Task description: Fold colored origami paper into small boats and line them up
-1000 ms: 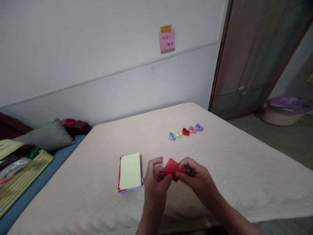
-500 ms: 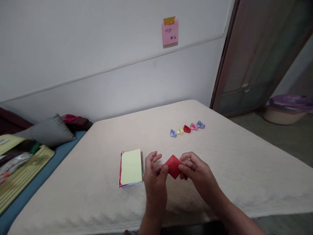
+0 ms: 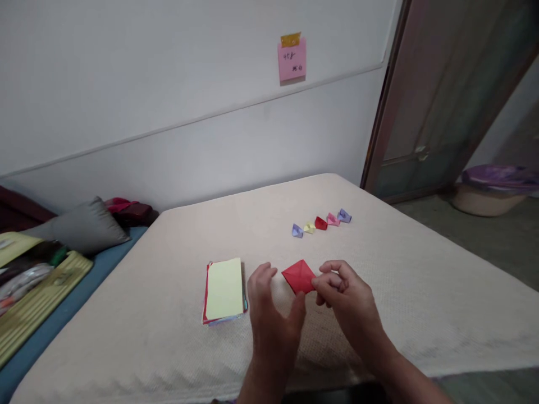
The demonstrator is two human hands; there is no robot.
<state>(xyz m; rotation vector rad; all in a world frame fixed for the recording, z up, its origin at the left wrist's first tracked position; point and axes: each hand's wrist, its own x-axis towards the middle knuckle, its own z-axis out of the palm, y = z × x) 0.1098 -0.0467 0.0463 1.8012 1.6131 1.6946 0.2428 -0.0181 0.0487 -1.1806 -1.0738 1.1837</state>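
Note:
A small red folded paper (image 3: 298,275), square with crease lines meeting at its middle, is held over the bed. My right hand (image 3: 347,294) pinches its right corner between thumb and fingers. On the other side, my left hand (image 3: 273,314) is open, thumb and fingers spread apart; its thumb tip is close to the paper's lower edge, and I cannot tell whether it touches. To the left lies a stack of coloured paper (image 3: 225,289), pale yellow on top with red and blue edges showing. Beyond my hands stands a slanting row of several little folded paper boats (image 3: 321,223).
The bed's cream cover (image 3: 168,264) spreads beneath everything. A pink note (image 3: 292,60) is taped to the wall. At left are a grey pillow (image 3: 88,227) and a yellow slatted tray (image 3: 50,303); at right, a lined basin (image 3: 490,196) stands on the floor by a door.
My left hand has let go of the red paper and spread its fingers. The paper has tilted and shifted slightly upward, staying in my right hand.

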